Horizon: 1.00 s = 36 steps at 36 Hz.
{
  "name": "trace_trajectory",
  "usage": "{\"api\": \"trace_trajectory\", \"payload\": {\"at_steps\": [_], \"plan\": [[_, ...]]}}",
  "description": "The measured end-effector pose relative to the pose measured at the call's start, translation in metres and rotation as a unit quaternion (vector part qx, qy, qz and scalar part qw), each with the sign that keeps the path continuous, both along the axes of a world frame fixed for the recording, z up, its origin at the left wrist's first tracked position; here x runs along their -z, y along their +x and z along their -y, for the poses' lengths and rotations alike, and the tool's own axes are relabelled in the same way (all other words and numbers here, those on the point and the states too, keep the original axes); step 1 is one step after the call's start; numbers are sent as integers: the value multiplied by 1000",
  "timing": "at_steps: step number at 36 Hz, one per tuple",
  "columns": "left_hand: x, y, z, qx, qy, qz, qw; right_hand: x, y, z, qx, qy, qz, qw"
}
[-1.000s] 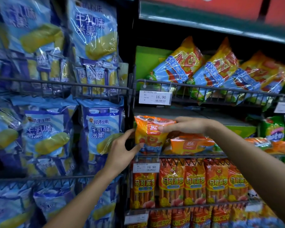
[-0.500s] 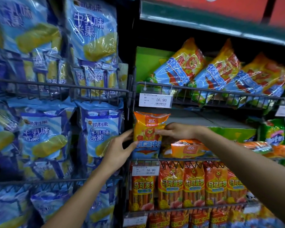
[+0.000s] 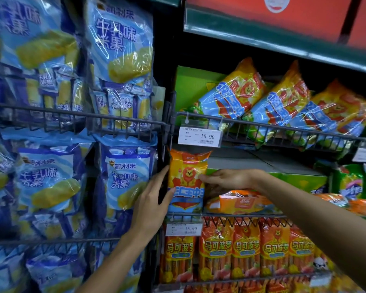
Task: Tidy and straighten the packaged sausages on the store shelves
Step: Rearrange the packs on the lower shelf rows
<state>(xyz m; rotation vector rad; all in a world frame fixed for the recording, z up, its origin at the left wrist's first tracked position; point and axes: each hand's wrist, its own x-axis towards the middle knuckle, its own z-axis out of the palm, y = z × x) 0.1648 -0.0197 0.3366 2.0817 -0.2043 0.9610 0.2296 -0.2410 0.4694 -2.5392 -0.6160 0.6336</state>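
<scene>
An orange, yellow and blue sausage pack (image 3: pixel 186 180) with a lion on it stands upright at the left end of the middle wire shelf (image 3: pixel 241 215). My left hand (image 3: pixel 151 205) presses its left edge with thumb and fingers. My right hand (image 3: pixel 226 178) holds its right edge from behind. Another orange sausage pack (image 3: pixel 241 203) lies flat on the same shelf just right of it, under my right wrist. Several like packs (image 3: pixel 277 106) lean on the shelf above.
A row of orange sausage sticks (image 3: pixel 241 250) hangs below the middle shelf. Price tags (image 3: pixel 199 136) read 16.90. Blue rice-snack bags (image 3: pixel 123 172) fill the wire racks on the left. Green bags (image 3: pixel 355 182) and a green box sit at the right.
The pack has gone from tilted and crumpled to upright against the shelf's left end. My right hand slid from its top down to its right edge; the left hand stayed at its side.
</scene>
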Motion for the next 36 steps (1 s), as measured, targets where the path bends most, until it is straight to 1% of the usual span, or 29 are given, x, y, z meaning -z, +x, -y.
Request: {"api": "trace_trajectory", "payload": {"at_steps": [3,6,8,11,13,15,18,23,26,30,33,36], "plan": [[2,3,-1,-9,10,-9,1000,0,-6,-1,-5,-50,33,998],[2,2,-1,0,18,-10,1000,0,-9,-5,0,-62,43,997],[3,-1,0,8,39,12,999,1,-6,-7,-2,-64,45,997],[2,-11,4,16,116,74,990,2,-5,-8,-5,-79,58,995],[3,-11,3,4,194,105,975,1,-6,-9,-6,-88,63,994],[5,-9,2,-13,263,113,958,1,-8,-10,-5,-96,65,993],[6,-9,2,-26,304,93,948,3,-8,-10,1,-89,58,994],[3,-12,2,-39,317,61,946,-7,-18,-4,-8,-93,47,995],[3,-15,4,-24,305,43,951,-12,-21,11,-14,-86,47,995],[-1,-20,2,-6,301,23,953,-6,-20,46,24,-23,79,996],[-4,-24,1,3,300,0,954,-11,-41,65,55,-10,118,991],[-8,-32,3,14,295,-22,955,-13,-59,85,55,30,128,990]]}}
